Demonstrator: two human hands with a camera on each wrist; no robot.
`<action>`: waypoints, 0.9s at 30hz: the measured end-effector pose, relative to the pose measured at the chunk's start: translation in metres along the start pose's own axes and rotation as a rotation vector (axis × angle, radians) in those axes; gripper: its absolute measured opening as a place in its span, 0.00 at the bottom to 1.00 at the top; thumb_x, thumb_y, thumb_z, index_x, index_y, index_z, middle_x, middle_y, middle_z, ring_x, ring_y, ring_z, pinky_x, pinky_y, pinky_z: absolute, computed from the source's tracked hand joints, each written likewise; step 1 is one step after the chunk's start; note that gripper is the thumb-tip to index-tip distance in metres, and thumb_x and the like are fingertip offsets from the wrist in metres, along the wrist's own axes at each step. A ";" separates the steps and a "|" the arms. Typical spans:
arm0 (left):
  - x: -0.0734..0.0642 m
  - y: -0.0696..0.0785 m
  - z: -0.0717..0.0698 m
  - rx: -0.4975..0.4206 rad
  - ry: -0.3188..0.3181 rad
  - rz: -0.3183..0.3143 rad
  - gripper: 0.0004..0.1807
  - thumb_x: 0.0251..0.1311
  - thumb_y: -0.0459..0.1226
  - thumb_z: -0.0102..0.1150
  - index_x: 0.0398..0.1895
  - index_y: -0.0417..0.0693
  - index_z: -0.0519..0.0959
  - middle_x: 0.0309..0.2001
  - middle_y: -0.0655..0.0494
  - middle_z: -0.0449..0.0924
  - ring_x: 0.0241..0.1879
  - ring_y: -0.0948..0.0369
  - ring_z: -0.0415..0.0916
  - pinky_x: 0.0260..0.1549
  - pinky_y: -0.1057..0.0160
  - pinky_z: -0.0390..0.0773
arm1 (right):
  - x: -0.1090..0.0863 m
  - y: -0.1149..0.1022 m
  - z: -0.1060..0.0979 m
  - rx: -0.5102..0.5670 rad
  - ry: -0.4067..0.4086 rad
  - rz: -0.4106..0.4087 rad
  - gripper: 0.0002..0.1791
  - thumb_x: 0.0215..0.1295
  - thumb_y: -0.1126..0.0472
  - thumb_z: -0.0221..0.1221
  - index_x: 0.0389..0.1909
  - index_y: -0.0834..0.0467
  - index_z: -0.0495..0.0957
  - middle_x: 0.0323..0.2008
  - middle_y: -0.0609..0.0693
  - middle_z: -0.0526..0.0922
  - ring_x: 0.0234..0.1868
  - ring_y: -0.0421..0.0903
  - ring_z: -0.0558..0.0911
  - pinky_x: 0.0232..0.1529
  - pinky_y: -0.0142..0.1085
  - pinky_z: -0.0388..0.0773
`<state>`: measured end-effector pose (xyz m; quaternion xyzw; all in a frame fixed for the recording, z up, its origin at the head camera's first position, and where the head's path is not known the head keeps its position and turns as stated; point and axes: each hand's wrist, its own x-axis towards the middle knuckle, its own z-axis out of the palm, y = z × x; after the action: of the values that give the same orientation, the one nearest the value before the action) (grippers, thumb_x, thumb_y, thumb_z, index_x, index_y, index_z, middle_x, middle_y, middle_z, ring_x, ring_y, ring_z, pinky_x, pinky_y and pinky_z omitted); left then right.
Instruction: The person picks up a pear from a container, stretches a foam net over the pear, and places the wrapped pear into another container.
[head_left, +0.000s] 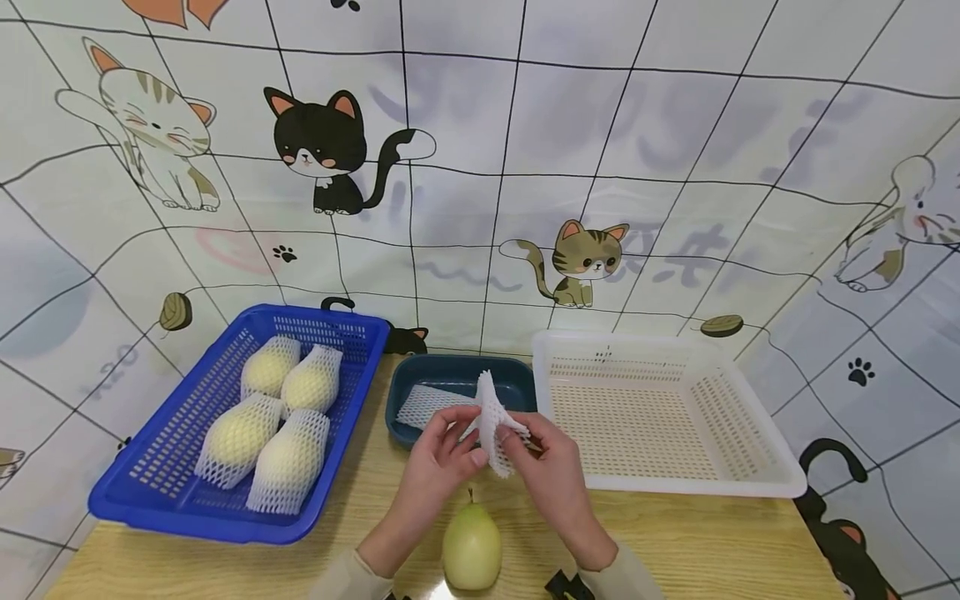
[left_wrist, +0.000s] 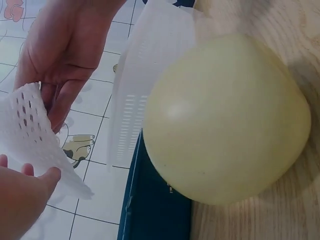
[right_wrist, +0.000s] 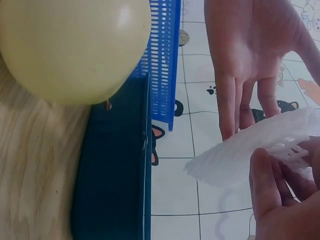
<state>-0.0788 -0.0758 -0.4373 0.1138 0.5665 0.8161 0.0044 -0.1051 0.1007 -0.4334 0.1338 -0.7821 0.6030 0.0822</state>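
A white foam fruit net [head_left: 491, 429] stands flattened between the two hands, over the table's middle. My right hand [head_left: 551, 467] pinches its right side, fingers curled at its mesh; in the right wrist view the thumb lies against the net [right_wrist: 240, 150]. My left hand [head_left: 442, 458] comes from the other side, its fairly straight fingers [right_wrist: 227, 107] touching the net with their tips. A bare yellow-green pear [head_left: 472, 546] stands on the table between the forearms, stem up. Just beyond the hands, a dark teal tray [head_left: 401, 392] holds more white foam netting [head_left: 431, 404].
On the left, a blue basket [head_left: 341, 454] contains several pears in foam nets [head_left: 288, 458]. A white perforated basket [head_left: 675, 483] stands on the right. Behind them rises a wall covering [head_left: 465, 200] printed with cats, and wooden tabletop [head_left: 720, 542] runs along the front.
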 end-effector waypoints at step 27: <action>-0.005 -0.001 0.001 0.145 0.257 -0.107 0.13 0.67 0.29 0.65 0.51 0.30 0.84 0.44 0.49 0.85 0.43 0.63 0.82 0.44 0.66 0.83 | -0.004 0.003 -0.002 0.110 -0.067 0.056 0.08 0.72 0.66 0.63 0.47 0.60 0.87 0.42 0.53 0.88 0.41 0.43 0.87 0.42 0.36 0.85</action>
<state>-0.0741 -0.0756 -0.4384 -0.0219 0.6252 0.7795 -0.0329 -0.1021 0.1035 -0.4367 0.1362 -0.7535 0.6424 0.0316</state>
